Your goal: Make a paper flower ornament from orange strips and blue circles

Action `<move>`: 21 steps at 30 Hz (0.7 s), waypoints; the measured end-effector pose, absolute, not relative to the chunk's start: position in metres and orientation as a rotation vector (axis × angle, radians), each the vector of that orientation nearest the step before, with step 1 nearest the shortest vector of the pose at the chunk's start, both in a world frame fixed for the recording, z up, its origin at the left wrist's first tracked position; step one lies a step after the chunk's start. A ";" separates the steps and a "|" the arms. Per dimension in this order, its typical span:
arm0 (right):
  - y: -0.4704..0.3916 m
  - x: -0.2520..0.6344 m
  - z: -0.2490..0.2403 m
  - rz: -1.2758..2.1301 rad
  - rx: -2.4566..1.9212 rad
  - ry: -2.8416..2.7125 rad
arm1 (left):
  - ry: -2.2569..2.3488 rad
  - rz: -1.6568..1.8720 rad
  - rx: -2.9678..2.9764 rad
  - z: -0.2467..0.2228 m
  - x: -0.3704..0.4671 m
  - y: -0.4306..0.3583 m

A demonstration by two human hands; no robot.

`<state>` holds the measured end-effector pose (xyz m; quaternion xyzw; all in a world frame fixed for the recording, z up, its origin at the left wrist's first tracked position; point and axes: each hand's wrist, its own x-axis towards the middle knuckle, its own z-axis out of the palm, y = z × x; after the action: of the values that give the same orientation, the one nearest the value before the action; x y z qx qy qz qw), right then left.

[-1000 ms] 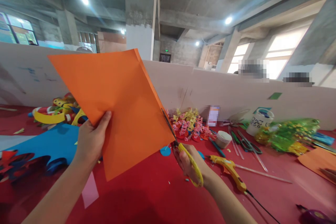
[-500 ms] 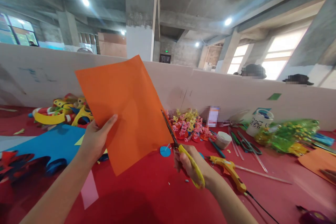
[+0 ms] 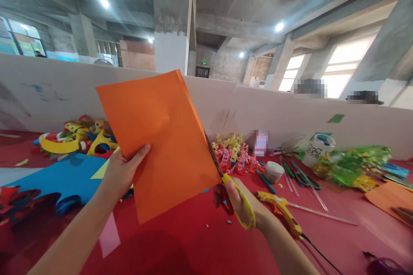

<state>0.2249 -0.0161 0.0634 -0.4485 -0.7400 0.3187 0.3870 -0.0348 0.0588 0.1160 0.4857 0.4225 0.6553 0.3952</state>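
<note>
My left hand (image 3: pixel 124 172) pinches a large sheet of orange paper (image 3: pixel 158 137) by its left edge, thumb on the near face, and holds it tilted above the red table. In my right hand (image 3: pixel 237 202) is a pair of scissors (image 3: pixel 240 206) with yellow and red handles. Their dark blades lie along the sheet's right edge, one partly hidden by the paper. A narrow strip along the upper right edge stands slightly apart from the sheet. Behind the scissors sits a heap of pink and yellow curled pieces (image 3: pixel 237 154).
A yellow glue gun (image 3: pixel 284 210) with a cord lies right of my right hand, near a white tub (image 3: pixel 274 172) and another pair of scissors (image 3: pixel 305 176). Blue sheet (image 3: pixel 74 176) lies left. A white partition (image 3: pixel 274 116) rises behind. Another person's hand (image 3: pixel 403 215) touches orange paper at far right.
The orange sheet and both hands have shifted slightly right. The scissors have moved a little right and down, and a strip at the sheet's upper right edge now shows apart.
</note>
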 end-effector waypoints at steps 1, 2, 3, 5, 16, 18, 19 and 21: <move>-0.016 0.225 0.063 0.802 -1.138 -1.872 | 1.064 1.653 1.232 0.116 -0.034 0.058; -0.016 0.225 0.062 0.794 -1.129 -1.857 | 1.057 1.649 1.230 0.117 -0.034 0.057; -0.015 0.224 0.062 0.791 -1.120 -1.841 | 1.052 1.647 1.224 0.118 -0.033 0.057; -0.015 0.223 0.061 0.797 -1.113 -1.807 | 1.044 1.649 1.206 0.119 -0.032 0.055; -0.019 0.212 0.071 0.779 -1.132 -1.711 | 1.065 1.653 1.220 0.121 -0.032 0.052; -0.020 0.212 0.070 0.769 -1.137 -1.690 | 1.063 1.659 1.210 0.120 -0.032 0.052; -0.019 0.212 0.069 0.764 -1.134 -1.678 | 1.061 1.660 1.205 0.120 -0.032 0.052; -0.019 0.211 0.068 0.758 -1.123 -1.663 | 1.058 1.658 1.202 0.120 -0.032 0.052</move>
<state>0.2115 -0.0188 0.0681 -0.4598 -0.6809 0.3103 0.4782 -0.0325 0.0521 0.1201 0.4765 0.4194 0.6574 0.4061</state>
